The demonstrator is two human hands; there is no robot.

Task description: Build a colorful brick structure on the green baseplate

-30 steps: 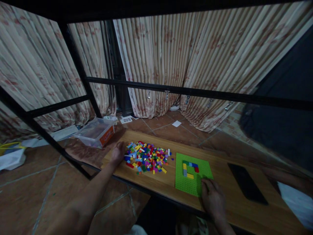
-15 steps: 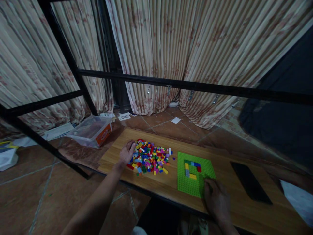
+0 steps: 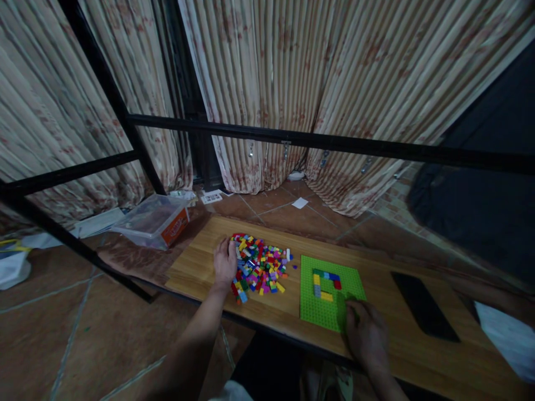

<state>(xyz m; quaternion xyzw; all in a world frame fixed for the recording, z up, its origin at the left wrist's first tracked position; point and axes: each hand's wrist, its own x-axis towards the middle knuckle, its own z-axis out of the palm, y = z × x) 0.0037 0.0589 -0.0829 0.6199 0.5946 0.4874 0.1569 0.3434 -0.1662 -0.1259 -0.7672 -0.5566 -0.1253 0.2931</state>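
Bricks [image 3: 265, 266] heaped on table [image 3: 194, 256], just right of left hand [image 3: 225, 260], which lies open against their edge, nearer than right hand [image 3: 368, 333]. Latter curled at green plate [image 3: 314, 312], near-right corner; grip can't be told.

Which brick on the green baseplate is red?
The end brick, pictured just below the dark blue brick; the only red one visible on the green baseplate.

Loose bricks [image 3: 267, 266]: small, many colours, heaped in a low, spread pile, lower centre of frame. Baseplate [image 3: 312, 313]: green, studded, lying flat, lower right of centre. Mounted bricks [image 3: 326, 297]: green, blue, red, yellow, grey; outline with a gap at right.
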